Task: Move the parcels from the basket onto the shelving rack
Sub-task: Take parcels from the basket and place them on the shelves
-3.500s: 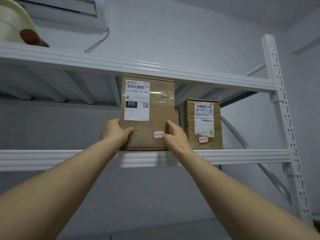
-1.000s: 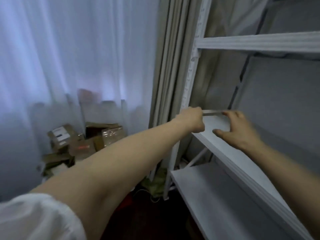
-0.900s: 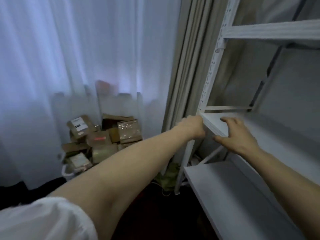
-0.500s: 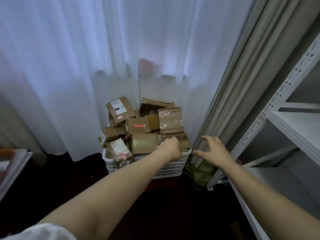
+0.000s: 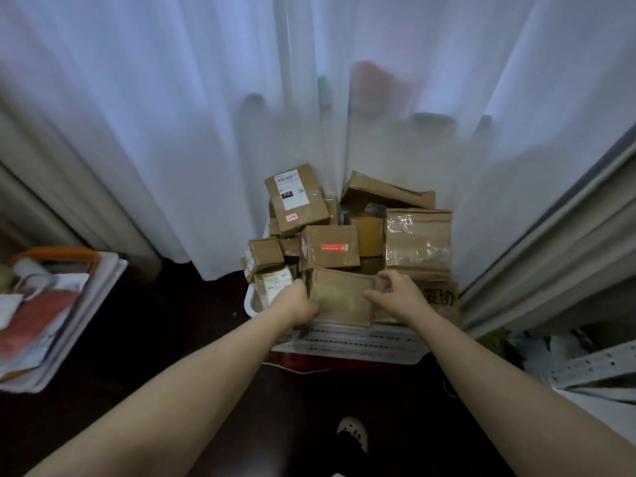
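A shoe [image 5: 351, 433] shows on the dark floor [image 5: 172, 321]. Beyond it stands the white basket [image 5: 347, 339], heaped with parcels. At its front lies a flat brown parcel [image 5: 340, 297], long axis running left to right, broad face tilted up toward the person. The right hand [image 5: 395, 294] pinches its upper right corner, fingers [image 5: 387, 278] curled over the edge. The left hand [image 5: 297, 299] sits at its left edge, its grip hidden. Behind, a red-labelled parcel [image 5: 330, 247] and a white-labelled parcel [image 5: 296, 199] rise against the sheer curtain [image 5: 172, 132].

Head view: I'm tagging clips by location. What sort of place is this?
Probably a curtained room used as a small parcel store: a white basket heaped with taped cardboard parcels, sheer curtains behind it, a perforated rack post at right.
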A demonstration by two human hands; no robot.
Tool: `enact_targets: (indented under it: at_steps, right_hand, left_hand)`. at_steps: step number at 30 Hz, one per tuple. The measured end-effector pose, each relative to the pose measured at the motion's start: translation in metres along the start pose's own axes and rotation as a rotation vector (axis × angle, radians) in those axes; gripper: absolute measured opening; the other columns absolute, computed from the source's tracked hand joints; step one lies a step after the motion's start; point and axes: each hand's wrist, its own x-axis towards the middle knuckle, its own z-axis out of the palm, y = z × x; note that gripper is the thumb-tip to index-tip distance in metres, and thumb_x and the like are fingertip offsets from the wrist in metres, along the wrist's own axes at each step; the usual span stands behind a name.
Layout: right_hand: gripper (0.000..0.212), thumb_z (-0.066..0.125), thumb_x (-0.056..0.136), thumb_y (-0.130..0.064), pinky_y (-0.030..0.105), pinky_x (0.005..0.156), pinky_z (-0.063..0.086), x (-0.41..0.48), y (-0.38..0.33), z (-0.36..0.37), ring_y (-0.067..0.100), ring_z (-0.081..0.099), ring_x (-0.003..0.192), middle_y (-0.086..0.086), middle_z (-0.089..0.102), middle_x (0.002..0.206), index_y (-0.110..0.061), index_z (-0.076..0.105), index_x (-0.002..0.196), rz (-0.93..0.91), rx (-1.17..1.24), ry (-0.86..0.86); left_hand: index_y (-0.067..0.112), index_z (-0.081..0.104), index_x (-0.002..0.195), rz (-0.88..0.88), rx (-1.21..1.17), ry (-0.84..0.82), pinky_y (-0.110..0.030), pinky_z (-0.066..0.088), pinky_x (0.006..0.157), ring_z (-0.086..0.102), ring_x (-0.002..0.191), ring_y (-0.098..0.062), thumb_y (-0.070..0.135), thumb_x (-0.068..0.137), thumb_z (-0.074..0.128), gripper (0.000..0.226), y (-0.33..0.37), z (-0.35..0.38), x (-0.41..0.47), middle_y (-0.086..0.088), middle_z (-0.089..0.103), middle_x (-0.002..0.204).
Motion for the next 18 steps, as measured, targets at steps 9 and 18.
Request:
enact_targets:
  at_steps: [9, 18]
  right_hand:
    - [0.055, 0.062, 0.091, -0.025, 0.029, 0.090, 0.044, 0.110, -0.040, 0.024, 0.021, 0.050, 0.121, 0.006, 0.048, 0.138, -0.012, 0.041, 0.140, -0.047, -0.001, -0.153]
    - [0.044, 0.056, 0.092, -0.020, 0.028, 0.091, 0.045, 0.149, -0.054, 0.093, 0.018, 0.054, 0.116, 0.004, 0.048, 0.134, -0.017, 0.049, 0.135, -0.027, -0.054, -0.118]
  left_hand:
    - [0.005, 0.055, 0.118, -0.289, -0.290, 0.116, -0.036, 0.051, 0.087, 0.057, 0.095, -0.022, 0.008, 0.084, 0.064, 0.036, -0.040, -0.039, 0.081, -0.010, 0.061, 0.110]
    - [-0.005, 0.045, 0.129, -0.635, -0.639, -0.013, -0.039, 0.047, 0.094, 0.055, 0.113, -0.034, 0.008, 0.085, 0.069, 0.052, -0.102, -0.024, 0.156, -0.017, 0.056, 0.123]
